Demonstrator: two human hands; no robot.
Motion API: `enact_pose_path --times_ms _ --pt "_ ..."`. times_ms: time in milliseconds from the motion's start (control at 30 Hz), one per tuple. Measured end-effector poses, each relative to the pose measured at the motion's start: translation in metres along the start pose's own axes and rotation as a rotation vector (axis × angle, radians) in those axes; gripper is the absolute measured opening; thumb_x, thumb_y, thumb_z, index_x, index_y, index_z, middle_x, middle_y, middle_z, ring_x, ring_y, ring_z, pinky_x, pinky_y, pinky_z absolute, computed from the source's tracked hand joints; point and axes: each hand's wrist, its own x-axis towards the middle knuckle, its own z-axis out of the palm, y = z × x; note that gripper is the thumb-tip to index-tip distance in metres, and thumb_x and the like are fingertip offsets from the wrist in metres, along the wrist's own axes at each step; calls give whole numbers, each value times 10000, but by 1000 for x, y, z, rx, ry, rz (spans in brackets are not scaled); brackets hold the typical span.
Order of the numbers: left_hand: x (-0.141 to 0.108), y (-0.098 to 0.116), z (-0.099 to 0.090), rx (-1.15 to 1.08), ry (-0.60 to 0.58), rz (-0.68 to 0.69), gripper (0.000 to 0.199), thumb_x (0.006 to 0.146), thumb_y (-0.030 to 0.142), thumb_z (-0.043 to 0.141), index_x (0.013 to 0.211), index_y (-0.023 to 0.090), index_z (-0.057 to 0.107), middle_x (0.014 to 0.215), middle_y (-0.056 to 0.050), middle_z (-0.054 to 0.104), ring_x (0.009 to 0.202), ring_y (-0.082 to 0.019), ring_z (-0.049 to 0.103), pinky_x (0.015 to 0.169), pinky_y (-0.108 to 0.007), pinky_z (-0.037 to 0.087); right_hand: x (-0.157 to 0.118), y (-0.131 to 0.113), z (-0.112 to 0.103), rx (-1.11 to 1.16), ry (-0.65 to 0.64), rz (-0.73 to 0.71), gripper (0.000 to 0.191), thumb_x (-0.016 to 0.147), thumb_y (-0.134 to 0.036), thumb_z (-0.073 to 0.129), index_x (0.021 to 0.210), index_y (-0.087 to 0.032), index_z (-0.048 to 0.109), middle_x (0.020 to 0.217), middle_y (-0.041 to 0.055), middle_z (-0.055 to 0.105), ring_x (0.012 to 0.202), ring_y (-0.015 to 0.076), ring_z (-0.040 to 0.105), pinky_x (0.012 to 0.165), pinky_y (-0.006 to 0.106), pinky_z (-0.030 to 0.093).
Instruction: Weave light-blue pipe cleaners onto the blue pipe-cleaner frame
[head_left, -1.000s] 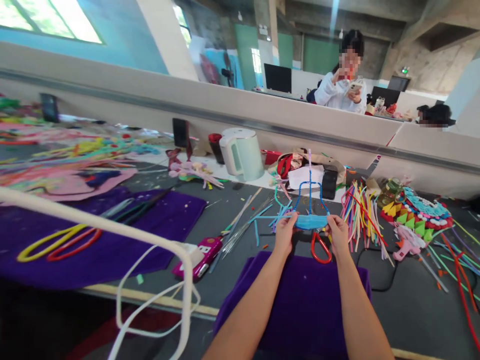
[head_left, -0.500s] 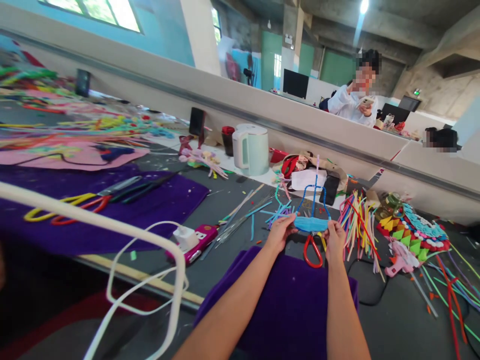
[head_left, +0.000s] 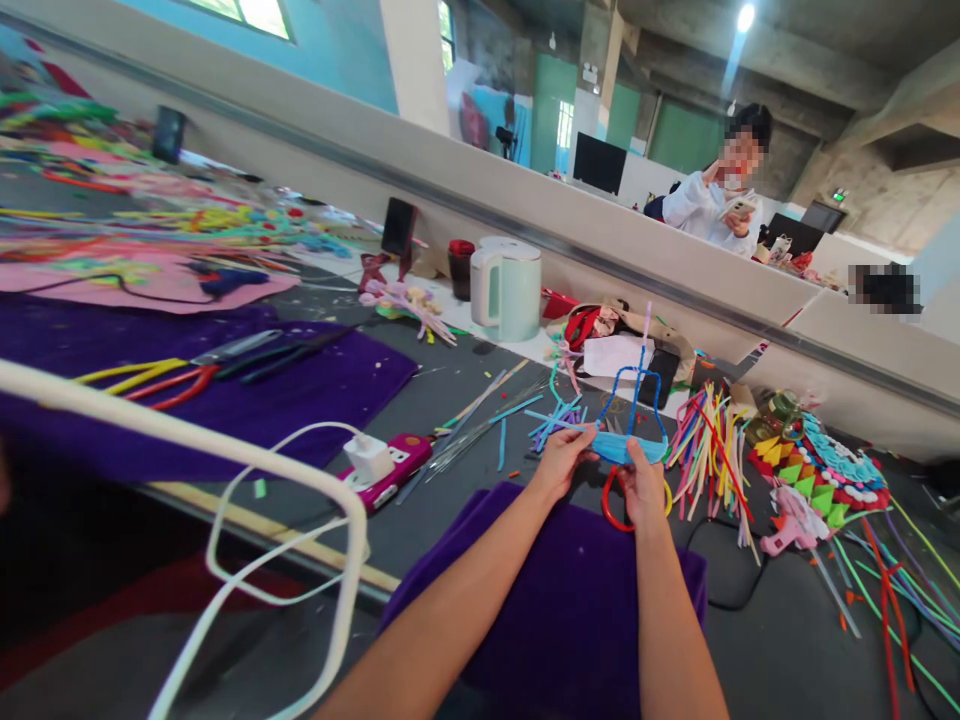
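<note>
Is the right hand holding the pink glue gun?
No, the right hand grips the light-blue piece, while the pink glue gun lies on the table.

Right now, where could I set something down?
Bare grey tabletop lies between the folded purple cloth, pink glue gun and red strips. It's crowded around the right hand: light-blue piece, multicoloured bundle.

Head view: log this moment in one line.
left hand: grips blue piece, left end | right hand: grips same piece | nearby: purple cloth

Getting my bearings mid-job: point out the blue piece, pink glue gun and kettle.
Blue piece (head_left: 613, 447), head view: light-blue band between the hands.
Pink glue gun (head_left: 796, 520), head view: body.
Kettle (head_left: 520, 292), head view: body.
</note>
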Motion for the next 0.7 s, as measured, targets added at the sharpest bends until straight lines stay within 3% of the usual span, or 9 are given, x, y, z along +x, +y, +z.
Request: enact_pose_path --times_ms 133,333,600,700 --pt "-3 -4 3 48 -53 13 273 564 304 827 728 104 739 755 -93 703 525 -130 616 457 -216 526 -1 3 4 82 69 -24 342 592 -318 774 862 -179 618 759 21 687 646 159 637 561 272 537" --pt "-6 -12 7 50 -110 4 276 587 326 812 722 97 737 818 -97 709 530 -107 609 478 -198 520 1 3 5 118 221 -197 358 561 -273 783 861 -147 633 764 31 702 674 178 656 701 338 562" --pt "-3 -11 3 46 -71 -6 317 603 339 806 790 92 742 780 -81 708 559 -100 610 507 -186 523 -3 4 9 96 101 -161 394 596 -297 772 922 -125 634 782 37 708 682 183 667 666 338 564" --pt "-5 -11 4 24 -93 -5 301 595 322 813 776 92 741 847 -89 706 570 -100 615 505 -189 530 -1 6 9 82 151 -207 393 603 -298 768 929 -118 641 776 41 708 688 185 668 682 343 565"
